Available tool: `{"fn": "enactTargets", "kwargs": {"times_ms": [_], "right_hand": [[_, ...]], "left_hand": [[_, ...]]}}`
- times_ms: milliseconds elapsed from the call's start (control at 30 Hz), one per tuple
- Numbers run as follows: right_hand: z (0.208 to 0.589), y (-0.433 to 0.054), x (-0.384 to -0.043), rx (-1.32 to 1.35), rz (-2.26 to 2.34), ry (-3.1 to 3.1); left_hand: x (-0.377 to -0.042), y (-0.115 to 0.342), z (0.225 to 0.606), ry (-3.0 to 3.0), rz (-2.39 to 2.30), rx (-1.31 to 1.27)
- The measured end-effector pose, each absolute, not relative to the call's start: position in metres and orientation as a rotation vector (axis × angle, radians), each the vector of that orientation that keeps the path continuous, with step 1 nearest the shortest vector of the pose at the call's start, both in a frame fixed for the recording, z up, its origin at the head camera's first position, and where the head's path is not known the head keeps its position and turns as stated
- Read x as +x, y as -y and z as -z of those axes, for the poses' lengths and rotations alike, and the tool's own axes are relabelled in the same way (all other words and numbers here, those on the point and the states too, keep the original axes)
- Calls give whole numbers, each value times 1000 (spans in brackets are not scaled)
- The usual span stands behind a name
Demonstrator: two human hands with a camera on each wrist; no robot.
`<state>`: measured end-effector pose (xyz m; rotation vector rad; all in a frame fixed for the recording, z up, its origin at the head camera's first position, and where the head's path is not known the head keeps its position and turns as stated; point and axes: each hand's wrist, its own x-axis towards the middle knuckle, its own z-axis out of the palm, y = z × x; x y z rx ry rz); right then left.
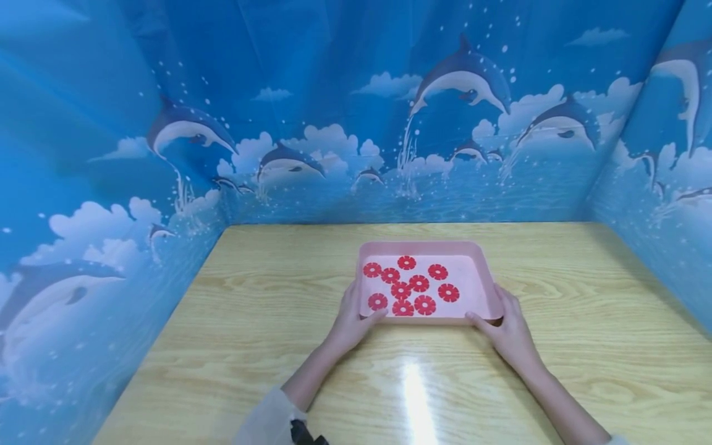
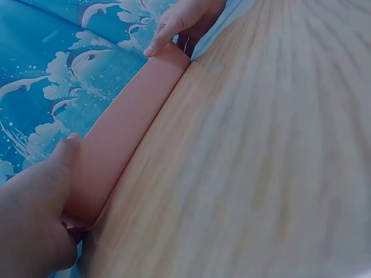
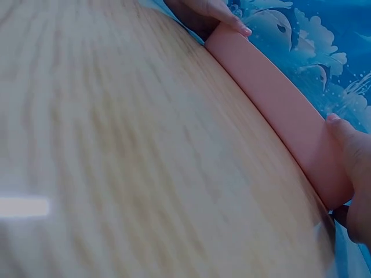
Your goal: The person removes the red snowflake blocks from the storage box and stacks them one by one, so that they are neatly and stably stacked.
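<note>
Head view forward and down, wrist views close, tray [image 1: 419,248] shared

Left hand [image 1: 349,320]: located at the near left corner of the shallow pink rectangular tray, smooth and plastic-looking [image 1: 431,321]. Thumb lies on the tray's near rim, pointing toward its middle; fingers extend along the tray's left wall, partly hidden. Grip observed.

Right hand [image 1: 510,329]: located at the tray's near right corner, mirroring the left. Thumb rests on the near rim, pointing inward; fingers run along the tray's right wall. Grip observed.

Both bare forearms slant inward toward the tray from its near side. Light-coloured sleeve [image 1: 269,419] covers the left arm farther from the tray.
</note>
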<state>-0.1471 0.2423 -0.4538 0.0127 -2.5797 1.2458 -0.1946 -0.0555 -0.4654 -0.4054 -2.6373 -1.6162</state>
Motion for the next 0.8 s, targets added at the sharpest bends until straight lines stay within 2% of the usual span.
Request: {"fn": "enactTargets", "kwargs": {"times_ms": [800], "right_hand": [[456, -221, -135, 71, -1237, 2568]], "left_hand": [[-179, 86, 464, 2615, 1641, -415]]}}
